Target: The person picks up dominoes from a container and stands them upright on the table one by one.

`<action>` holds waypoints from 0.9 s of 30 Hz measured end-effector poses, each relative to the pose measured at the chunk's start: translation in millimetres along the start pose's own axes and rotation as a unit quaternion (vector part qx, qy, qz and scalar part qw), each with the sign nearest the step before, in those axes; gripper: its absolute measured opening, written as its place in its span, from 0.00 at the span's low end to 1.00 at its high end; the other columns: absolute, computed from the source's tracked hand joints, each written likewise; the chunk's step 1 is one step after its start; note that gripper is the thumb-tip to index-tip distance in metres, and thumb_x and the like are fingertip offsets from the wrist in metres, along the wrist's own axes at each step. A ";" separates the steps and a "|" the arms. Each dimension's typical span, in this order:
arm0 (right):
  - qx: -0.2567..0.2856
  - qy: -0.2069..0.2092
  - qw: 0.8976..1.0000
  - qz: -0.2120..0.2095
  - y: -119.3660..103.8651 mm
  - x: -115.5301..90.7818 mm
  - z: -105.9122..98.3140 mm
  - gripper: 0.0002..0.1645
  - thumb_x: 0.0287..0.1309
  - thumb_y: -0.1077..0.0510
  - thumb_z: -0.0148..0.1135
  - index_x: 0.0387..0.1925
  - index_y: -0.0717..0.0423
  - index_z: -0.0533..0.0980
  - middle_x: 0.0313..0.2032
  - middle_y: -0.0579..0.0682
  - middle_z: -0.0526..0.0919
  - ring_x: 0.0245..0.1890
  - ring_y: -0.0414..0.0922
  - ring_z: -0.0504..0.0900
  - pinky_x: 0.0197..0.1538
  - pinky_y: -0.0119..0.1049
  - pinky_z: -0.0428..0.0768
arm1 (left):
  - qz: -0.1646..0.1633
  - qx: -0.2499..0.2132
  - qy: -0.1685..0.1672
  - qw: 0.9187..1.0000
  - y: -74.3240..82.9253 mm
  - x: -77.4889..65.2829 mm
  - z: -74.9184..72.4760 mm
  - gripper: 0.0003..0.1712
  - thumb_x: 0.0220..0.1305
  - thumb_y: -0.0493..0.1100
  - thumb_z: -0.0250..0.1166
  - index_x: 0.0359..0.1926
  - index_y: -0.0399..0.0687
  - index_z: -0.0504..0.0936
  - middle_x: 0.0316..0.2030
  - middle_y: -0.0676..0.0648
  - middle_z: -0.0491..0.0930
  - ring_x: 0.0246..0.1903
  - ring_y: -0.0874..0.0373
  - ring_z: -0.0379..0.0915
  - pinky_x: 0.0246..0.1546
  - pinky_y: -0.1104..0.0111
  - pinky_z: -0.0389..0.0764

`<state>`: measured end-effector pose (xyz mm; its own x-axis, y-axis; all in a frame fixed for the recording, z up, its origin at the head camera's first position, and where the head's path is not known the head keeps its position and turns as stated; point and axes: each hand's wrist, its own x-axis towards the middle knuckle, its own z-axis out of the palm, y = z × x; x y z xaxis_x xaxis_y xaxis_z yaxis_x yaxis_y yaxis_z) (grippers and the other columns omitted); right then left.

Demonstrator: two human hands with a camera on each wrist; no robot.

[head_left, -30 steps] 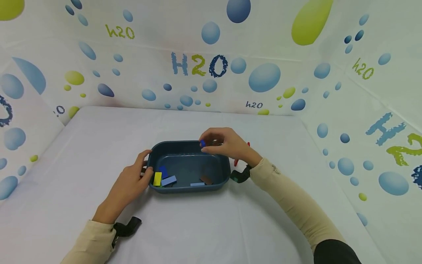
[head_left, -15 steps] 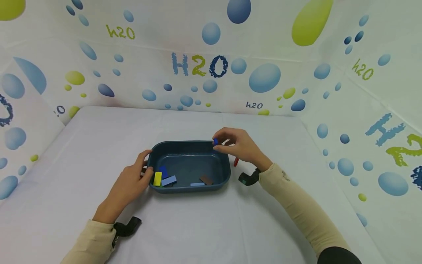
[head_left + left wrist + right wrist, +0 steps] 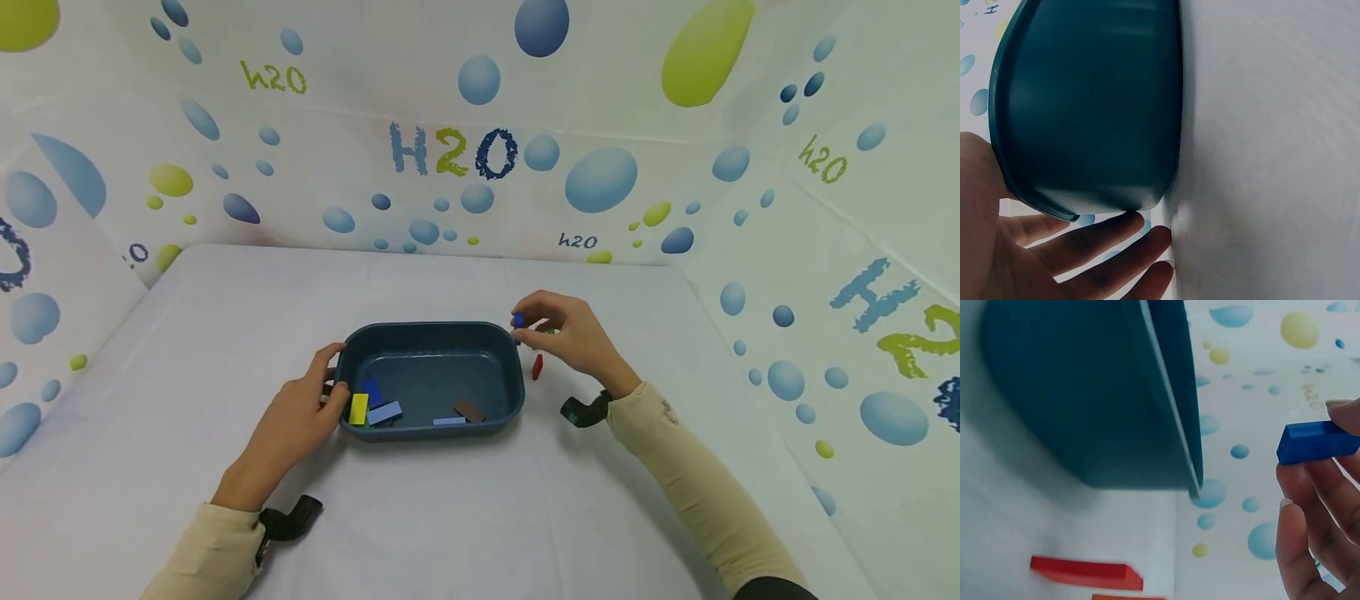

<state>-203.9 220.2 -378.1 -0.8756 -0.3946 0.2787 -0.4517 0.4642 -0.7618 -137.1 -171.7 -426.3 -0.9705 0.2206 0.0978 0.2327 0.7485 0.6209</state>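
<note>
A dark teal plastic tub [image 3: 431, 433] stands on the white cloth. My left hand [image 3: 288, 425] holds its left end, thumb and index finger at the rim; in the left wrist view the other fingers lie along the outer wall. My right hand [image 3: 573, 337] is just beyond the tub's right rim and pinches a small blue block [image 3: 1313, 442] between thumb and fingers. Inside the tub lie a yellow block [image 3: 358, 409], a dark blue block [image 3: 372, 390], a light blue block [image 3: 384, 412], another light blue block [image 3: 449, 421] and a brown block [image 3: 470, 411].
A red block [image 3: 537, 367] lies on the cloth right of the tub, beneath my right hand. Part of an orange block [image 3: 1130, 597] shows at the bottom of the right wrist view. White cloth [image 3: 247, 300] covers the table, and a printed backdrop [image 3: 450, 83] rises behind it.
My right hand has moved right with the blue block, from above the tub to past its right rim. The red block is now in fuller view. The left hand and tub stay put.
</note>
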 end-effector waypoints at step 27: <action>-0.022 0.060 0.995 0.074 30.6 -30.1 -9.9 0.19 0.64 0.56 0.73 0.53 0.58 0.82 0.45 0.53 0.90 0.45 0.49 0.86 0.50 0.31 0.85 | -0.009 -0.001 -0.003 1.000 0.9 -0.1 -1.0 0.34 0.77 0.42 0.50 0.78 0.41 0.55 0.62 0.23 0.77 0.52 0.34 0.85 0.43 0.47 0.86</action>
<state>-193.1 254.1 -404.0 -0.9464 -0.2218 0.2349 -0.3201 0.5461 -0.7741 -136.9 -171.7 -425.0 -0.9740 0.2115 0.0814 0.2153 0.7516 0.6236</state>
